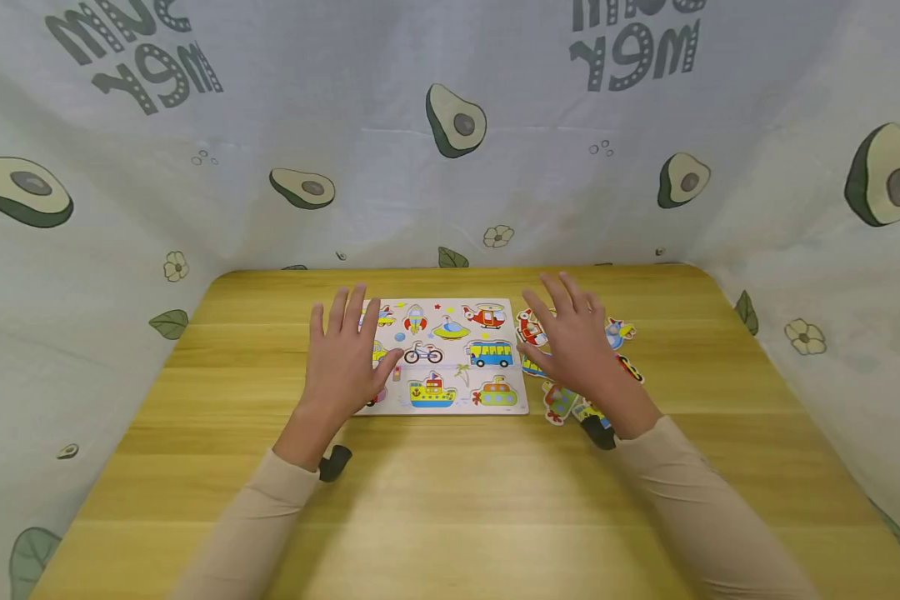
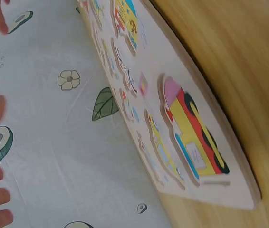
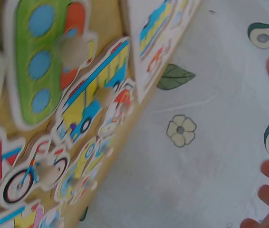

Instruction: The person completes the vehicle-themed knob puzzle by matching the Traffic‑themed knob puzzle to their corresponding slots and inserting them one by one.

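Judging by the bare recesses, the puzzle board (image 1: 463, 398) is at its very start: printed pictures sit in sunken outlines, no knob stands up from any that shows, and so nothing appears fitted. The board lies flat on the wooden table (image 1: 450, 517), straight at twelve o'clock from the person. At its nine o'clock side, the left hand (image 1: 341, 367) hovers with fingers released and spread, holding nothing; the left wrist view shows the truck recess (image 2: 191, 128) there unfilled. At three o'clock, the right hand (image 1: 573, 346) is likewise loose, fingers apart and free of any piece, above the pile.

Everything left to place seems to be in that pile: a helicopter piece (image 1: 529, 330) between two and three o'clock of the board, a bus piece (image 1: 534, 367) at three, a submarine piece (image 1: 560, 403) toward four, plus a bicycle piece (image 3: 18, 185) and others. Their full number I cannot tell, since the hand covers some and the wrist view blurs.
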Motion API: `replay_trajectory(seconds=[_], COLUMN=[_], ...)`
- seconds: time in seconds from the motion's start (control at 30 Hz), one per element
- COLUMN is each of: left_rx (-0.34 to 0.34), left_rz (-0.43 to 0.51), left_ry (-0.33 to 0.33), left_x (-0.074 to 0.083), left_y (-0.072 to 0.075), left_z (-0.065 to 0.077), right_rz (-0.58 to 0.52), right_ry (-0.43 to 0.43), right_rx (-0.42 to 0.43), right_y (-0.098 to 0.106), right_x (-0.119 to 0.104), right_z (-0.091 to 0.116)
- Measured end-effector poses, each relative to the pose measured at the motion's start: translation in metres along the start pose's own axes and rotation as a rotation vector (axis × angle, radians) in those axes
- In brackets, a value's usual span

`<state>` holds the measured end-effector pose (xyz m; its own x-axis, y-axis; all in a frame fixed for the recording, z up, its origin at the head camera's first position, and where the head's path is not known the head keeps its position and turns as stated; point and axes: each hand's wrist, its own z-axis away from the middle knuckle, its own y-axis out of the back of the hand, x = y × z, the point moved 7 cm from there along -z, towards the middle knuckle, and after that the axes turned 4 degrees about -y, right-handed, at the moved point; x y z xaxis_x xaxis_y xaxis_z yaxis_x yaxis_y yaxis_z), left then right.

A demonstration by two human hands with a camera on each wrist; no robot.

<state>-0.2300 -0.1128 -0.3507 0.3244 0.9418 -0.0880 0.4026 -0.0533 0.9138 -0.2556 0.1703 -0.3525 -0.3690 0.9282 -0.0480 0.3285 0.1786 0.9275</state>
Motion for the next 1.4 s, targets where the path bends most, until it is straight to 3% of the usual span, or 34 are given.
replay_trajectory(seconds=[0.13,0.3,0.47,0.63,0.77,0.87,1.1,1.27,1.4], left_rx=[0.045,0.019,-0.084,-0.165,-0.219,-0.275,-0.406,-0.498,-0.553], left_rz=[-0.039,0.007,0.102,0.158,0.252,0.317,0.454,0.475,0.457], left_ry=[0.030,0.051,-0.004,-0.099,-0.106,-0.087,-0.120,-0.090,-0.067], left_x=[-0.005,-0.011,-0.030,-0.053,-0.068,-0.076,-0.078,-0.081,-0.083], left_y=[0.005,0.004,-0.003,-0.017,-0.032,-0.043,-0.063,-0.077,-0.082], left_z=[-0.001,0.000,0.006,0.019,0.029,0.032,0.035,0.042,0.045], right_rz=[0.031,0.012,-0.034,-0.136,-0.256,-0.307,-0.310,-0.339,-0.370], right_ry=[-0.003,0.019,0.001,-0.053,-0.094,-0.118,-0.130,-0.121,-0.184], right_rx=[0.059,0.030,-0.079,-0.241,-0.355,-0.381,-0.406,-0.444,-0.492], right_y=[0.004,0.004,0.004,-0.001,-0.008,-0.010,-0.017,-0.039,-0.052], right_x=[0.006,0.011,0.037,0.073,0.086,0.088,0.082,0.074,0.072], right_z=[0.003,0.008,0.013,0.021,0.023,0.016,-0.004,-0.019,-0.030])
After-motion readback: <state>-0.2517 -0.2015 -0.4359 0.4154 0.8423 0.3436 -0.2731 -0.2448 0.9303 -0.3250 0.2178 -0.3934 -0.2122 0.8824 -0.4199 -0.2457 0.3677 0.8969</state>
